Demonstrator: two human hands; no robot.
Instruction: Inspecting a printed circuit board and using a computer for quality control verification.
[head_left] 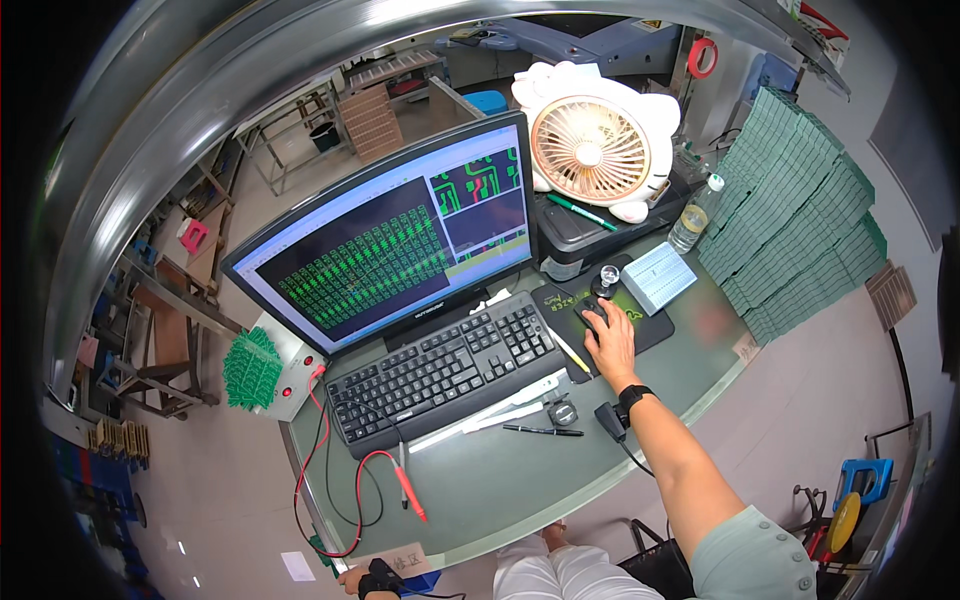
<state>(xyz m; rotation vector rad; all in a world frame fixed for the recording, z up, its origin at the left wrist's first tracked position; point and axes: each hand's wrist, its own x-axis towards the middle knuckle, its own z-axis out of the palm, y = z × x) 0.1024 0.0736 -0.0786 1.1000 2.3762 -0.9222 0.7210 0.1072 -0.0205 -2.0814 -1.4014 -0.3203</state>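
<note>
My right hand (612,345) rests over a black computer mouse (592,310) on a dark mouse pad (655,330), its fingers curved round the mouse. A black band circles that wrist. My left hand (352,578) shows only partly at the lower edge, beside the desk's near left corner, with a black strap at the wrist; its fingers are mostly hidden. The monitor (390,240) displays a green circuit layout on black, with an enlarged view having a red trace. Before it lies a black keyboard (445,370). A red test probe (408,492) and a dark-tipped probe (402,477) lie left of centre.
A tall stack of green circuit boards (790,220) stands at right, near a bottle (693,215) and a small pale box (660,278). Behind is a lit fan (590,150). More green boards (252,370) sit at left. A pen (542,431) and cables lie on the desk (520,490).
</note>
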